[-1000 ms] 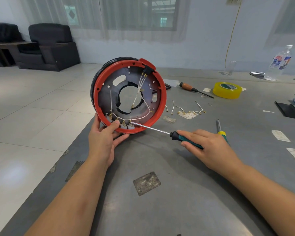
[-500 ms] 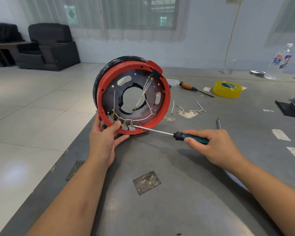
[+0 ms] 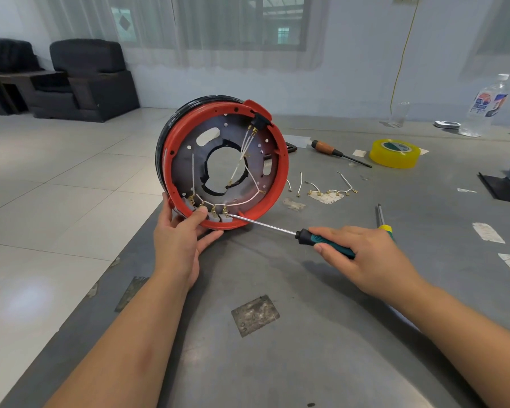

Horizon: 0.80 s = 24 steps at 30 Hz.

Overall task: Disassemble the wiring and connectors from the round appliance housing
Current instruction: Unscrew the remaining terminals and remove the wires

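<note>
The housing, a red ring around a dark plate with a central hole, stands on edge on the grey table, its open face turned toward the camera. The left hand grips its lower rim, thumb pressed on the inside edge, fingers curled behind and beneath. Just beside that thumb, a row of grey connectors with brass terminals sits along the bottom rim, and white wires run up from them to a black socket near the top. The right hand is closed around the teal handle of a screwdriver, whose shaft reaches out from the grip and touches the rightmost connector. Beyond the right hand, loose wire pieces lie on the table.
</note>
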Each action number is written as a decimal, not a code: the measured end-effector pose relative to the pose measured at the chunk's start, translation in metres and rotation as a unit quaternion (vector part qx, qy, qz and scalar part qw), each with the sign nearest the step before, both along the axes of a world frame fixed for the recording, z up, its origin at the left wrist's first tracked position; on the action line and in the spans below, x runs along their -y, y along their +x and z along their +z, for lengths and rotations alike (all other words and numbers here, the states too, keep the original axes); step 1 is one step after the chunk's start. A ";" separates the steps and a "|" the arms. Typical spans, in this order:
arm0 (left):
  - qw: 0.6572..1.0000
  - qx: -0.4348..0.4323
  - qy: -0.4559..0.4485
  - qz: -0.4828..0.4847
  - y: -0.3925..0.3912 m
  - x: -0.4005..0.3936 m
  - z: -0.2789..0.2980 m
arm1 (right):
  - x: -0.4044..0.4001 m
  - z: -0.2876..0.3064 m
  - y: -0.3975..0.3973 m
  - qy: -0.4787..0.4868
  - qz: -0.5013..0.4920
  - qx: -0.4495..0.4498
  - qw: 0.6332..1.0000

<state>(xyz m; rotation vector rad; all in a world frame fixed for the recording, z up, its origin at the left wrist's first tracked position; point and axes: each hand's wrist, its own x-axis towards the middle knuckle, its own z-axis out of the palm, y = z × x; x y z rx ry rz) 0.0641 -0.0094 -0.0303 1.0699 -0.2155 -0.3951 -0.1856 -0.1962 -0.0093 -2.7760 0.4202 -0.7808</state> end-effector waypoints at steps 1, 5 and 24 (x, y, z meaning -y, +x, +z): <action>1.000 -0.001 -0.001 0.004 0.000 0.000 0.000 | -0.002 0.000 0.000 -0.005 0.003 0.002 1.000; 1.000 -0.013 -0.003 0.019 0.000 0.001 0.001 | -0.007 -0.002 0.001 -0.007 0.009 0.016 1.000; 0.998 -0.014 -0.050 0.032 -0.005 -0.001 0.003 | -0.027 -0.005 0.010 -0.022 0.010 0.027 0.999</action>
